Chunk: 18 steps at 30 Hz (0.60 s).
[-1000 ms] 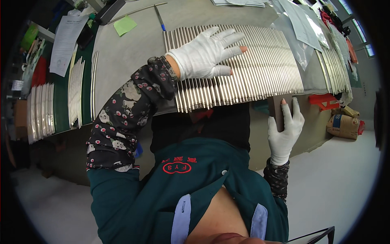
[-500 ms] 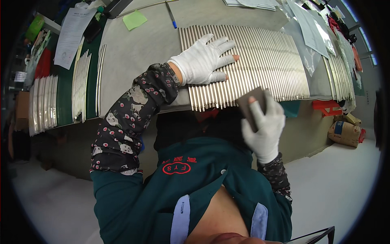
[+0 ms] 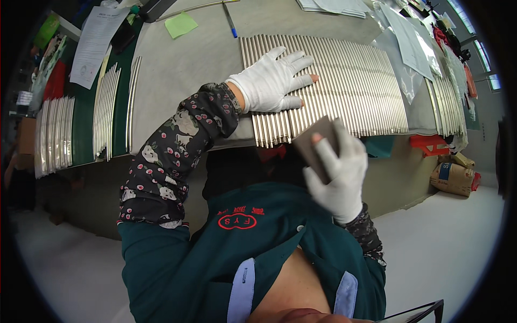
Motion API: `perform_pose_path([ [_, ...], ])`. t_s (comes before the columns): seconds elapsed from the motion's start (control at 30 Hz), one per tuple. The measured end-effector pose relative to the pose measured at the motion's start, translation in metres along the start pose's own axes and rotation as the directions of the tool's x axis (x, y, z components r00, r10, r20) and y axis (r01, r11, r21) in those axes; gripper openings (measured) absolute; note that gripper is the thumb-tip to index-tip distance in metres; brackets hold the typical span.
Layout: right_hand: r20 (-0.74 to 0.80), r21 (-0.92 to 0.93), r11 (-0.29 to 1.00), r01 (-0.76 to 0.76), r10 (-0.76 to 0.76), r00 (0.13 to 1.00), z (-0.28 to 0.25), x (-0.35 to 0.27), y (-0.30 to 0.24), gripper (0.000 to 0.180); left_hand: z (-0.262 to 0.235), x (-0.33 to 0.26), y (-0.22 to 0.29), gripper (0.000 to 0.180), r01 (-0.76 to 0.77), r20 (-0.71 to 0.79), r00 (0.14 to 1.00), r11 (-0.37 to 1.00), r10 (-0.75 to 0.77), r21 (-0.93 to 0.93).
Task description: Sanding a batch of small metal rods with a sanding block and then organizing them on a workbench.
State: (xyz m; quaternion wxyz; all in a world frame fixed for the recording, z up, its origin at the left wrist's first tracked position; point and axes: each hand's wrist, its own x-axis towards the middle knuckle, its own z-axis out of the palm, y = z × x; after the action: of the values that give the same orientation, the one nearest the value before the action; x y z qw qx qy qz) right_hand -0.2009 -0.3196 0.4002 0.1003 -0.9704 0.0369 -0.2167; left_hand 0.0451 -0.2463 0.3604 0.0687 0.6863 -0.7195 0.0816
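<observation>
**Holding the rod row flat while the abrasive block comes in**

The left hand (image 3: 272, 81), in a white glove, lies open and flat, fingers spread, on a wide row of thin metal rods (image 3: 344, 81) laid side by side on the grey table (image 3: 183, 70). The palm presses on the rods' near-left part; the rest of the row stretches away to the right of that hand, bare and uncovered.

The right hand (image 3: 336, 172), also gloved, is closed around a small dark grey-brown block (image 3: 314, 146), thumb behind and fingers over its face. It hovers just off the near ends of the rods, below and to the right of the left hand, not touching them.

To work the rods well, the left palm should probably keep even pressure so that none rolls or rides over its neighbour. The block would best meet the row flat, not on a corner, and travel along the rods' length. Keeping the strokes clear of the spread fingers seems wise.

Beyond the left hand's fingertips lie a blue pen (image 3: 230, 21) and a green note (image 3: 181, 25).
</observation>
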Motion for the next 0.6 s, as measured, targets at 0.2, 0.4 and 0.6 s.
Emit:
perform_pose_path([
  [0.2, -0.184, -0.275, 0.936, -0.218, 0.172, 0.968, -0.004, 0.002, 0.046, 0.059, 0.001, 0.001, -0.001, 0.061, 0.004, -0.023, 1.000, 1.000, -0.004, 0.002],
  [0.4, 0.055, -0.113, 0.992, -0.049, 0.056, 0.997, 0.010, 0.016, -0.001, 0.055, 0.001, 0.000, 0.000, 0.059, 0.012, 0.003, 1.000, 1.000, -0.012, 0.015],
  [0.6, 0.020, -0.020, 1.000, 0.023, -0.022, 1.000, -0.005, 0.022, -0.004, 0.055, 0.003, -0.002, 0.001, 0.060, 0.024, -0.014, 1.000, 1.000, -0.024, -0.018],
])
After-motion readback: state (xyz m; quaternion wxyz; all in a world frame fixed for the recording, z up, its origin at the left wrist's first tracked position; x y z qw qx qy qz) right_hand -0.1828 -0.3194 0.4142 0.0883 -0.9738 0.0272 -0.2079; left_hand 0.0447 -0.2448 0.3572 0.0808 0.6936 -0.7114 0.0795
